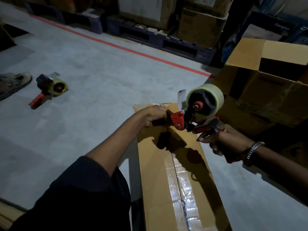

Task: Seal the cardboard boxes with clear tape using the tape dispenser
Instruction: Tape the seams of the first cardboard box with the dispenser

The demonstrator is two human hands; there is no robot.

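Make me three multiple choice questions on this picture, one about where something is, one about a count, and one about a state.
1. Where is the spare tape dispenser?
A. on the floor, left
B. on the long box
C. inside the open box

2. How many tape dispensers are in view?
A. one
B. two
C. three

3. What state is the long box in?
A. flaps standing open
B. flaps closed, clear tape on the seam
C. crushed flat

Answers:
1 A, it lies on the grey floor beside a sandal.
2 B, one lies on the floor and one, the held dispenser, is in the right hand and left hand.
3 B, glossy tape runs along its centre seam.
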